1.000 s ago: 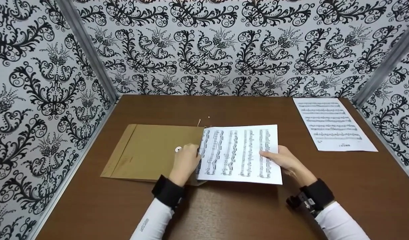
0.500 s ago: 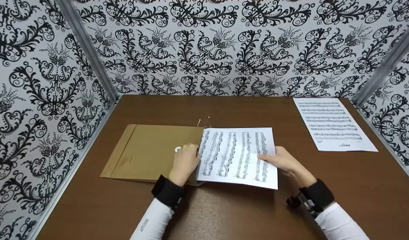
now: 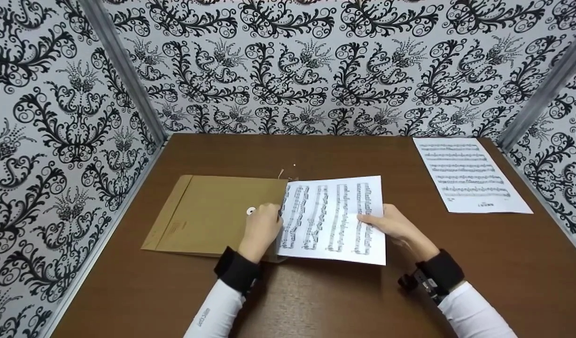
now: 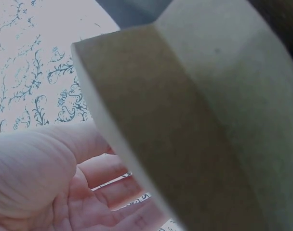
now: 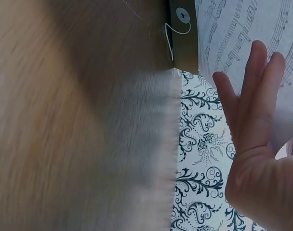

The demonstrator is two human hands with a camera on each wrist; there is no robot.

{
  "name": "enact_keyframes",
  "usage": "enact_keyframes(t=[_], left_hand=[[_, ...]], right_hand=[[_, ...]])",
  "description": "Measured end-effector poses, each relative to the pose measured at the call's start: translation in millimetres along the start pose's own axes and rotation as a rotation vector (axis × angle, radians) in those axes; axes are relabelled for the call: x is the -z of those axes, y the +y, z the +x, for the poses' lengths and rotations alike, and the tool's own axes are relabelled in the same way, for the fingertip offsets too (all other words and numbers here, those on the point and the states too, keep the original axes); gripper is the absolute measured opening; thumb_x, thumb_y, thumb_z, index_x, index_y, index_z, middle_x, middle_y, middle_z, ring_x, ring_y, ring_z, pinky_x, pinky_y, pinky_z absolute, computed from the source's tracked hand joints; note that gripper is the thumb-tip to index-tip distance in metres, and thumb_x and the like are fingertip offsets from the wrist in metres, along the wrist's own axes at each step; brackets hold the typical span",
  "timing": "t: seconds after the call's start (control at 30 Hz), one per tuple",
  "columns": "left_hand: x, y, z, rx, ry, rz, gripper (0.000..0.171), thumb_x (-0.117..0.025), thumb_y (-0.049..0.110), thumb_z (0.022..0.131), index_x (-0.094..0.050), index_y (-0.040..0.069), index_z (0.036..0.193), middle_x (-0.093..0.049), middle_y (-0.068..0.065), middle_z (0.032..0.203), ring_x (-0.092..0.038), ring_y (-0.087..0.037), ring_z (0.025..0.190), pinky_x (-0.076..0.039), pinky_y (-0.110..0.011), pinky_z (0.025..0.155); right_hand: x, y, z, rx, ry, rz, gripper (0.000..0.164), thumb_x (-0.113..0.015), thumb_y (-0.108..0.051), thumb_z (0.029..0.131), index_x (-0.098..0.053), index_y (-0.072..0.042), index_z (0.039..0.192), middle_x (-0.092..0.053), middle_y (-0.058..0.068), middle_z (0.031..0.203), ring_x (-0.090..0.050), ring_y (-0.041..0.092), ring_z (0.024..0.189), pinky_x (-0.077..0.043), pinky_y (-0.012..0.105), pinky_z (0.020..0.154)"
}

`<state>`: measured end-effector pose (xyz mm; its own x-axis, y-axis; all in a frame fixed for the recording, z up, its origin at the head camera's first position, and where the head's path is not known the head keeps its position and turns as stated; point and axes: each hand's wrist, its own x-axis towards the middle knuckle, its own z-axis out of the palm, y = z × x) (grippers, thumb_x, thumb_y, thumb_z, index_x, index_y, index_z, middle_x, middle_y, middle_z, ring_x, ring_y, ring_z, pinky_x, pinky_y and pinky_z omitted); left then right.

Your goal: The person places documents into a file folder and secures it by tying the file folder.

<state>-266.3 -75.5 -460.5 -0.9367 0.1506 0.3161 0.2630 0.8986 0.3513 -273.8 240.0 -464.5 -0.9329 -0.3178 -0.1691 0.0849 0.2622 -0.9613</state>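
A brown paper envelope (image 3: 213, 211) lies flat on the table, its open end to the right. My left hand (image 3: 263, 230) grips the envelope's edge at that opening. In the left wrist view the folded envelope edge (image 4: 166, 125) rises beside my left hand (image 4: 93, 183). A sheet of printed music (image 3: 332, 220), turned sideways, lies partly within the envelope; its left end is hidden there. My right hand (image 3: 400, 227) pinches its right side, thumb on top. From below, the right wrist view shows the fingers of my right hand (image 5: 255, 125) spread under the sheet (image 5: 228, 29).
Another sheet of music (image 3: 471, 176) lies at the back right of the brown table (image 3: 316, 300). A string (image 5: 168, 43) hangs from a round button (image 5: 183, 15) on the envelope flap. Patterned walls (image 3: 307, 70) enclose the table at the back and sides.
My right hand has moved left with the sheet, and less of it shows outside the envelope. The sheet's near right corner dipped, then rose slightly. My left hand stays at the opening.
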Motion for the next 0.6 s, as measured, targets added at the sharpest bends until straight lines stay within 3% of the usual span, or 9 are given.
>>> enact_keyframes(t=[0.6], left_hand=[[1.2,0.1,0.7,-0.002,-0.024,-0.014,0.013,-0.068,0.001,0.089,-0.068,0.0,0.076,-0.074,-0.019,0.081,-0.071,-0.035,0.07,-0.054,-0.045,0.059]], right_hand=[[-19,2,18,-0.003,0.007,0.041,0.049,-0.061,-0.017,0.102,-0.051,0.012,0.14,-0.078,0.007,0.099,-0.078,0.014,0.076,-0.063,0.026,0.067]])
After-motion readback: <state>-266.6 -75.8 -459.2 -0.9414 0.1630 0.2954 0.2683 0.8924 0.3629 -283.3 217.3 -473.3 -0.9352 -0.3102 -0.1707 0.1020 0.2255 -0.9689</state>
